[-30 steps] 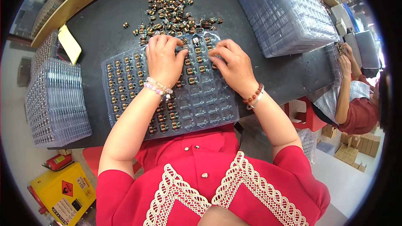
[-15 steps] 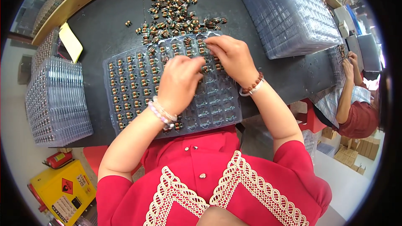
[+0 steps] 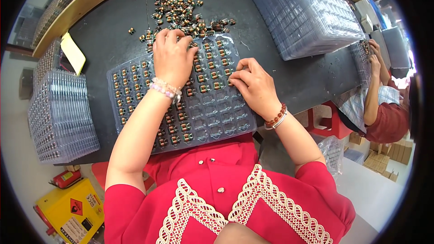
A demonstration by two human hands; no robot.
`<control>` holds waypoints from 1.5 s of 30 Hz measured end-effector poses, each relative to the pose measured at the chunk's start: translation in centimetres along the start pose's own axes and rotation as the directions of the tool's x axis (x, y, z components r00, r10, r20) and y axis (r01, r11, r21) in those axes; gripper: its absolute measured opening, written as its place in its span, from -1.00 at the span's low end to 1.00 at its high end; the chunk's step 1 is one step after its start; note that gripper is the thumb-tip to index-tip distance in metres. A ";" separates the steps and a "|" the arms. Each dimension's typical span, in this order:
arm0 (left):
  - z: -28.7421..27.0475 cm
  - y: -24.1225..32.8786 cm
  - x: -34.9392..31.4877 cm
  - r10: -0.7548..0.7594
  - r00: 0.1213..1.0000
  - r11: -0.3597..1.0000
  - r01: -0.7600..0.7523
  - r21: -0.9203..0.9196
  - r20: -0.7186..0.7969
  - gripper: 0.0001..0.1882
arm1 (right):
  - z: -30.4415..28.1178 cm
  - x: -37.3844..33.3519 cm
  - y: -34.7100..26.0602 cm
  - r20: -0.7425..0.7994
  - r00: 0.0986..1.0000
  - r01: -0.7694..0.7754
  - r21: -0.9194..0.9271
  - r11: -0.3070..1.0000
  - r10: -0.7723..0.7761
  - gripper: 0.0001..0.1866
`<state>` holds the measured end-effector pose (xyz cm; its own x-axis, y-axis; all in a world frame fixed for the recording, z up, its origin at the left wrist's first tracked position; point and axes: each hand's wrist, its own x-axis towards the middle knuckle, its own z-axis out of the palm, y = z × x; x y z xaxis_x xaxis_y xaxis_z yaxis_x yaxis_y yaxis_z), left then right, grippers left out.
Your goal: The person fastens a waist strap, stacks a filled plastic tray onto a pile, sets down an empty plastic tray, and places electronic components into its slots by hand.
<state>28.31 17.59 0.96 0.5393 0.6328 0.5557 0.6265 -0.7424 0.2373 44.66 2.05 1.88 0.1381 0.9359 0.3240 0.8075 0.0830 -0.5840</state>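
Observation:
A clear plastic tray (image 3: 221, 117) of pockets lies in front of me, many holding small copper-wound coils (image 3: 211, 65) with dark cores; several pockets nearest me on the right are bare. My left hand (image 3: 174, 58) reaches over the tray's far edge to the near end of a loose heap of coils (image 3: 169, 2). Its fingers are bent and apart, their tips partly hidden. Toward the tray's right edge, my right hand (image 3: 257, 86) is closed in a pinch on a coil at a pocket.
Tall stacks of clear trays stand at the right (image 3: 307, 18) and left (image 3: 63, 113) of the black table (image 3: 108, 36). A yellow card (image 3: 72, 53) leans at the left. Another person (image 3: 384, 117) works at the far right. Below left is a yellow box (image 3: 70, 210).
My left hand has moved from over the tray's middle up to the heap. My right hand has come nearer, from the far edge to the tray's right side.

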 end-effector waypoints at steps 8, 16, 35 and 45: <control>-2.1 0.0 -0.4 -0.235 0.962 0.829 0.272 -0.489 0.136 -0.83 | 3.1 7.5 2.0 -0.112 0.979 0.153 -0.144 0.978 -0.170 -0.82; -6.7 0.1 -6.7 0.027 0.975 0.926 0.059 -0.374 0.220 -0.80 | 3.6 11.3 2.9 0.065 0.996 0.075 -0.211 0.975 -0.063 -0.87; -4.4 -2.4 -4.6 -0.023 0.999 1.000 0.022 0.021 0.026 -0.84 | 3.4 7.8 0.7 0.053 0.947 0.320 -0.178 0.930 -0.316 -0.90; -3.9 -2.8 -3.7 0.156 0.971 0.967 -0.188 0.174 0.182 -0.83 | 2.3 1.3 -2.2 0.112 0.915 0.366 0.166 0.916 -0.387 -0.86</control>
<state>22.36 16.53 1.36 0.7240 0.5385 0.4311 0.6018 -0.7985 -0.0135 41.78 3.90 1.88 -0.2498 0.8629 0.4393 0.6945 0.4758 -0.5396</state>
